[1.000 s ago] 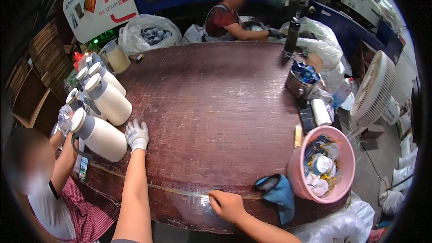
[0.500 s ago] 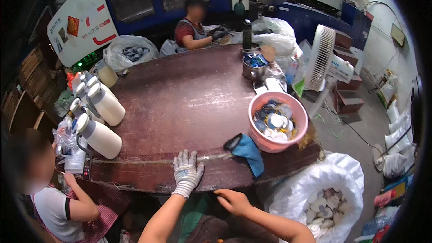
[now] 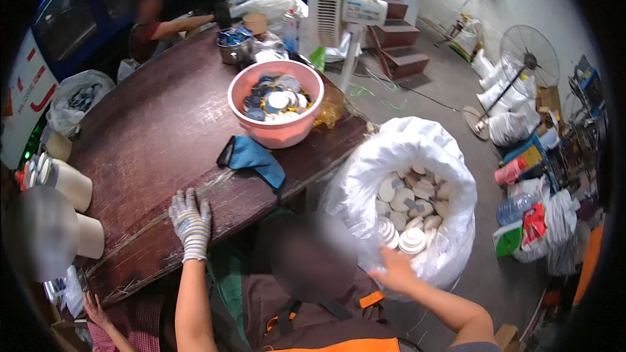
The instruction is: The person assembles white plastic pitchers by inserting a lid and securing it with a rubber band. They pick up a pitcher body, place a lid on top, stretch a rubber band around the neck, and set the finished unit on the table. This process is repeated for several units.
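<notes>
My left hand (image 3: 190,221), in a pale knitted glove, lies flat near the table's front edge with its fingers spread. The bare right hand (image 3: 396,272) is at the near rim of a big white plastic sack (image 3: 345,182). Its thumb and forefinger stand apart, beside stacked white round caps (image 3: 412,240) inside the sack; the other fingers are partly hidden. More pale discs (image 3: 403,201) fill the sack. On the table (image 3: 156,124), a blue and black cloth glove (image 3: 255,161) lies beyond my left hand. Behind it stands a pink basin (image 3: 277,133) of silver, dark and white discs.
White jugs (image 3: 70,182) stand at the table's left, by a co-worker's hand (image 3: 96,313). Another person (image 3: 147,32) sits across the table. A white fan (image 3: 328,3), brown steps (image 3: 398,45) and a floor fan (image 3: 529,60) stand to the right.
The view has swung right and down toward the sack. My right hand has moved from the table's edge to the sack's near rim. The left hand still rests on the table.
</notes>
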Action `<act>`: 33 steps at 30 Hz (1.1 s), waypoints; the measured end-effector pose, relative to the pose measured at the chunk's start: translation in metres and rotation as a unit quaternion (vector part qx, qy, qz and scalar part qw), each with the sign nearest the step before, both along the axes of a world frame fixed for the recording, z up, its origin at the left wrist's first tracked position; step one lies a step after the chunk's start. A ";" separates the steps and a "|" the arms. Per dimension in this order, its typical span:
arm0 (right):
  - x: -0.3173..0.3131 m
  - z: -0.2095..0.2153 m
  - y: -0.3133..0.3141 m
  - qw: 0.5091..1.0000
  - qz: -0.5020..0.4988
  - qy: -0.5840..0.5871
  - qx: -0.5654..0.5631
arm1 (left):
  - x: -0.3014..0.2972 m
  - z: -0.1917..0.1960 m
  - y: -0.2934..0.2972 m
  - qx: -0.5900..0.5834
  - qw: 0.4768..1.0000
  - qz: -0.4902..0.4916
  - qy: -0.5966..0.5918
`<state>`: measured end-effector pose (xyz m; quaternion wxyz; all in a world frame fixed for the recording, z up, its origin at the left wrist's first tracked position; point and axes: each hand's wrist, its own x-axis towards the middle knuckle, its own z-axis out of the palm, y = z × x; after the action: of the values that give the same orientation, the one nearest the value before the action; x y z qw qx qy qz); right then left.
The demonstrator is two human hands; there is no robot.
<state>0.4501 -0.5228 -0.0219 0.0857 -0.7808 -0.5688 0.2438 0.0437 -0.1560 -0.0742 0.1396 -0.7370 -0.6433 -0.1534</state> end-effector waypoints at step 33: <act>0.036 -0.025 -0.055 0.958 0.153 -0.198 -0.141 | 0.018 0.051 -0.015 -0.076 0.995 -0.021 -0.062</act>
<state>0.4857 -0.5779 -0.0474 -0.1782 -0.7209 -0.6471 0.1727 0.0619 -0.1705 -0.0234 0.0401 -0.7479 -0.6448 -0.1526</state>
